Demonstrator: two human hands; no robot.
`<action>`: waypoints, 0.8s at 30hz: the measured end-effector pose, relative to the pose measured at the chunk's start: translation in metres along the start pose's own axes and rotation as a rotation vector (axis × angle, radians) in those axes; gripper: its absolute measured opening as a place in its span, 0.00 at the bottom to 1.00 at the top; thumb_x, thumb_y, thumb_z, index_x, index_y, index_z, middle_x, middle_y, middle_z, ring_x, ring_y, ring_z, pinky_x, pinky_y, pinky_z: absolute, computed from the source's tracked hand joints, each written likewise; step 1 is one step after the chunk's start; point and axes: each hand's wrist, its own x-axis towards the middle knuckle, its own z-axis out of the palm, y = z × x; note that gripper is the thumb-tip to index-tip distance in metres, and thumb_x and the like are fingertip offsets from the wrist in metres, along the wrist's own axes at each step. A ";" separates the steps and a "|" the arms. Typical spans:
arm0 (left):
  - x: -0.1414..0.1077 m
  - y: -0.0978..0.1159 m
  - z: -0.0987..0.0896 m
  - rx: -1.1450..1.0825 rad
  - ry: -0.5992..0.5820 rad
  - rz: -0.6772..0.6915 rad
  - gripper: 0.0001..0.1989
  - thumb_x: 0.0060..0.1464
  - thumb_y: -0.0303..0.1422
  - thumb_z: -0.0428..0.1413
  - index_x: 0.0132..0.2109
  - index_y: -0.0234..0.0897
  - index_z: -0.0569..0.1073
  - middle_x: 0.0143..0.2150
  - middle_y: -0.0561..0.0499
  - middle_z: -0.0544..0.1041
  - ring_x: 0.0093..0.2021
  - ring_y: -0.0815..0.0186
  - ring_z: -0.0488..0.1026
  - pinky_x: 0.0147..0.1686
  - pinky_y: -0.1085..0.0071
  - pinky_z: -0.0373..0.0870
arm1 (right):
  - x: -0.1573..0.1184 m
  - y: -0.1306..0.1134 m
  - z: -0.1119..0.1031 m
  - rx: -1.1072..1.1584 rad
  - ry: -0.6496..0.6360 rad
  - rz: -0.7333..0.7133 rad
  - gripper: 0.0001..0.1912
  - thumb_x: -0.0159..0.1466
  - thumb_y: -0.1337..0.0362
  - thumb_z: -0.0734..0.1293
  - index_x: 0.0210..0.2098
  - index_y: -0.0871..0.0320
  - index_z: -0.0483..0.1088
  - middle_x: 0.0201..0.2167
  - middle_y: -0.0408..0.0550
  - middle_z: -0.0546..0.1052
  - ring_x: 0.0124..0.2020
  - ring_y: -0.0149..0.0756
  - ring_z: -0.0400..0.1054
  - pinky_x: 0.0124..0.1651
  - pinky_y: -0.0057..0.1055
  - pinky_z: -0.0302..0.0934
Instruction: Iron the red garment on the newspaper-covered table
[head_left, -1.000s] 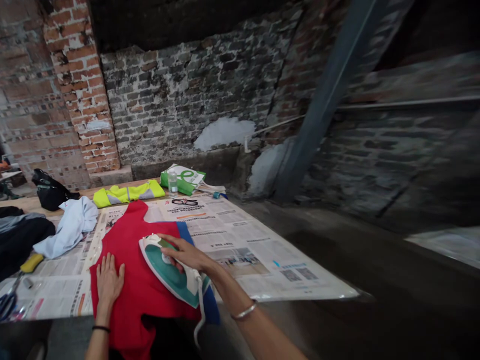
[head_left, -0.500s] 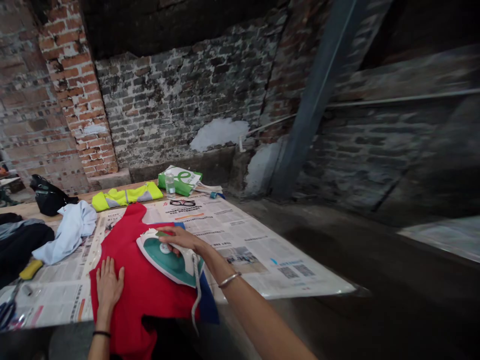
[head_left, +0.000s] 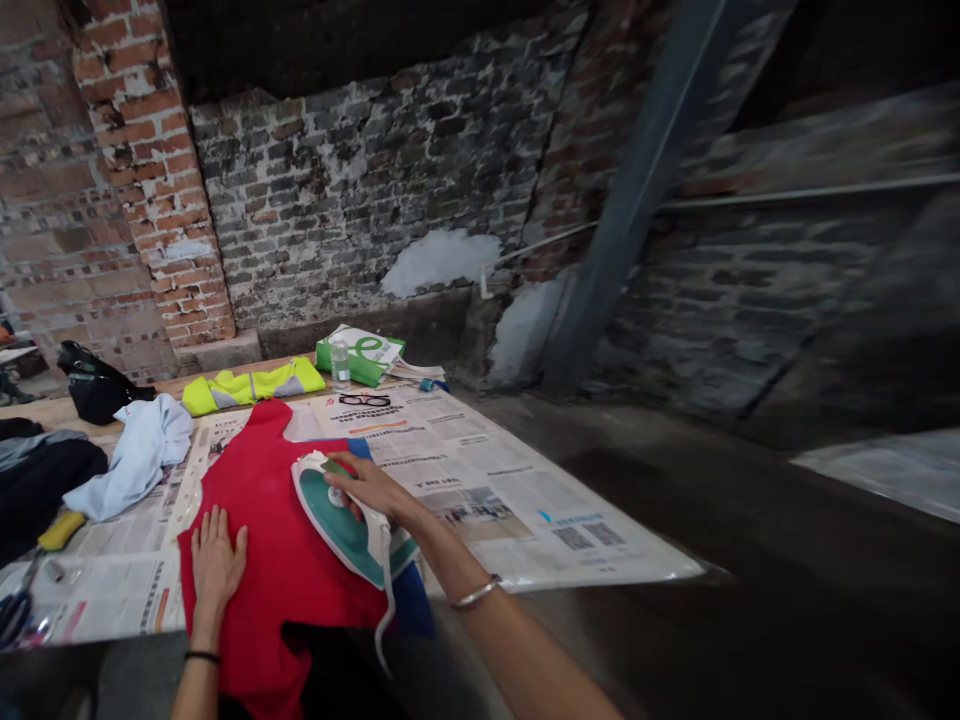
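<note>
A red piece of garment fabric (head_left: 259, 500) lies spread over the newspaper-covered table, its lower part hanging past the front edge. My left hand (head_left: 217, 565) rests flat on its left side, fingers stretched out. In my right hand (head_left: 375, 490) is the handle of a teal and white clothes iron (head_left: 330, 525), which sits on the right side of the red fabric. The iron's white cord (head_left: 386, 600) hangs down from its rear. Blue fabric (head_left: 412, 600) shows from under the red piece on the right; how the two are joined is hidden.
Newspaper (head_left: 517, 510) covers the table. Eyeglasses (head_left: 364, 400), a clear bottle (head_left: 340, 366), a green-white bag (head_left: 364, 355) and a yellow vest (head_left: 255, 388) lie at the back. At left are a light blue cloth (head_left: 142, 455), dark clothes (head_left: 45, 490), a black bag (head_left: 97, 385) and scissors (head_left: 15, 615).
The iron in my right hand has slid a little to the right and turned slightly on the red fabric. My left hand stays in place on the fabric.
</note>
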 end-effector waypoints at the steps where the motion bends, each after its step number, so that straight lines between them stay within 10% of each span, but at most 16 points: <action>1: 0.000 0.000 0.000 0.000 0.001 -0.003 0.31 0.70 0.42 0.43 0.71 0.28 0.67 0.74 0.36 0.65 0.75 0.50 0.61 0.73 0.50 0.58 | 0.003 -0.001 -0.001 0.002 0.006 0.001 0.27 0.74 0.65 0.65 0.71 0.61 0.62 0.20 0.35 0.71 0.17 0.29 0.64 0.21 0.24 0.60; 13: 0.000 0.000 -0.001 0.028 -0.006 0.009 0.31 0.70 0.41 0.43 0.71 0.27 0.67 0.74 0.38 0.64 0.75 0.51 0.61 0.73 0.52 0.59 | 0.058 -0.020 -0.002 0.010 0.212 0.041 0.27 0.76 0.67 0.64 0.73 0.62 0.59 0.15 0.31 0.66 0.16 0.29 0.63 0.20 0.22 0.58; 24: -0.002 0.000 0.000 -0.009 0.006 0.010 0.31 0.70 0.41 0.44 0.70 0.26 0.68 0.74 0.37 0.65 0.75 0.50 0.61 0.73 0.49 0.58 | -0.013 0.015 0.004 0.009 -0.059 -0.082 0.33 0.72 0.57 0.70 0.72 0.59 0.62 0.20 0.35 0.72 0.16 0.29 0.66 0.22 0.24 0.59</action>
